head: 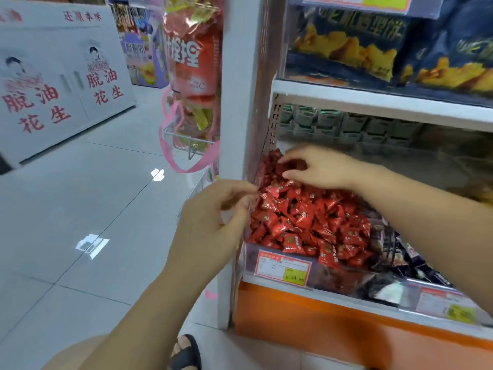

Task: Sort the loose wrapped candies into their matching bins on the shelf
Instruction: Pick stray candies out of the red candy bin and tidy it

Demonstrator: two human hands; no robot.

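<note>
Two hands work at one clear-fronted bin [346, 273] heaped with red wrapped candies [306, 217], too many to count. The left hand [210, 217] pinches one red candy [262, 188] at the bin's left edge. The right hand [322, 168] curls its fingers round a few at the back. Two price tags [282, 268] hang below.

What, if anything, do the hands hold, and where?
The left hand pinches a red candy by its wrapper edge; right hand is among the pile, hold unclear.

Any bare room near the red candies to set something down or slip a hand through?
Crowded: red candies heap above the bin front, left hand and right hand gripping some; dark-wrapped candies fill the right. Free: the gap between heap and white shelf above, and the floor tiles leftward.
</note>
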